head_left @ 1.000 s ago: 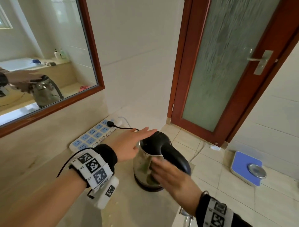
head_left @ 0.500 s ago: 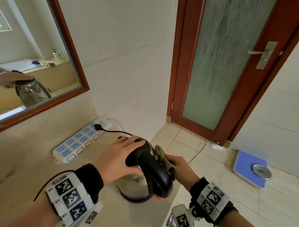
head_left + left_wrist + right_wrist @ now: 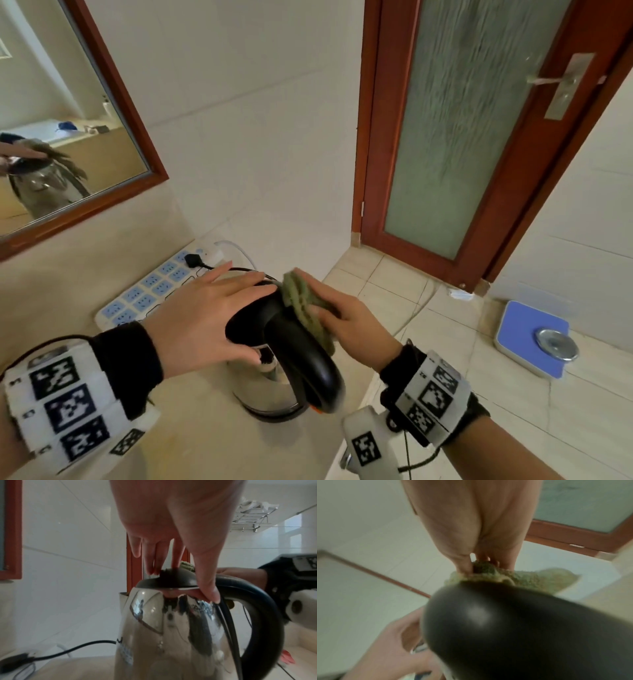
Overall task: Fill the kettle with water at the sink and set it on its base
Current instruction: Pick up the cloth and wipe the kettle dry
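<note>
A steel kettle (image 3: pixel 270 387) with a black lid (image 3: pixel 246 325) and black handle (image 3: pixel 308 359) stands on its dark base (image 3: pixel 274 413) on the beige counter, handle toward me. My left hand (image 3: pixel 226 308) lies over the lid, with the thumb hooked at the lid's rim (image 3: pixel 181 586). My right hand (image 3: pixel 329 308) pinches a green cloth (image 3: pixel 305 308) and presses it against the kettle's upper right side beside the handle. In the right wrist view the cloth (image 3: pixel 522 580) bunches just behind the handle (image 3: pixel 505 628). No sink is in view.
A white and blue power strip (image 3: pixel 147 294) with a black plug (image 3: pixel 193 260) lies against the wall behind the kettle. The counter edge (image 3: pixel 359 394) runs just right of the kettle. A blue scale (image 3: pixel 531 337) sits on the floor near the frosted-glass door (image 3: pixel 462 137).
My left hand has come down onto the lid. The kettle's handle has turned toward me. My right hand has moved from the kettle's front to its upper right side with the cloth.
</note>
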### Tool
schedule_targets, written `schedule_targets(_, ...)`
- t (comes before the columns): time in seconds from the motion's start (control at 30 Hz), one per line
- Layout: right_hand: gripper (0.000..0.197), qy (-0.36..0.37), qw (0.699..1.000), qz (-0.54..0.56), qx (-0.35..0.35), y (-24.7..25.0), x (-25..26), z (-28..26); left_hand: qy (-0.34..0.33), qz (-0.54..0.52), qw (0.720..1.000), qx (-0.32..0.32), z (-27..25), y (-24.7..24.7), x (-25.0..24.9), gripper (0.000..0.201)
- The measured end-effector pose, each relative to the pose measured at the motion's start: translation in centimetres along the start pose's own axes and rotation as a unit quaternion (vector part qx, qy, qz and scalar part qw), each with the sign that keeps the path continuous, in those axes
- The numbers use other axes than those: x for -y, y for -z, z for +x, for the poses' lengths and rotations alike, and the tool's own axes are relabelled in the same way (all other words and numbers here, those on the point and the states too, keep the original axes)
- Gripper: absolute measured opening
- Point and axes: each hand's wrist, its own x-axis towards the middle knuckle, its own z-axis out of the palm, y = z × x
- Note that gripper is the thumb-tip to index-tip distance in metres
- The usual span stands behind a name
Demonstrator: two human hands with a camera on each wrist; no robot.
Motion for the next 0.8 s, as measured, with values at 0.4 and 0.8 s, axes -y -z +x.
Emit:
schedule_targets(0.4, 0.039, -0.111, 0.992, 0.000, 0.062, -0.2, -4.4, -1.2, 0.009, -0.048, 0.999, 0.001, -0.2, -0.1, -0.2, 0.112)
schedule_targets(0.8, 0.040, -0.041, 0.996, 0.002, 0.083, 1.4, 2.3, 3.8, 0.012, -0.004, 1.000, 0.023, -0.3, 1.0, -0.2, 0.099)
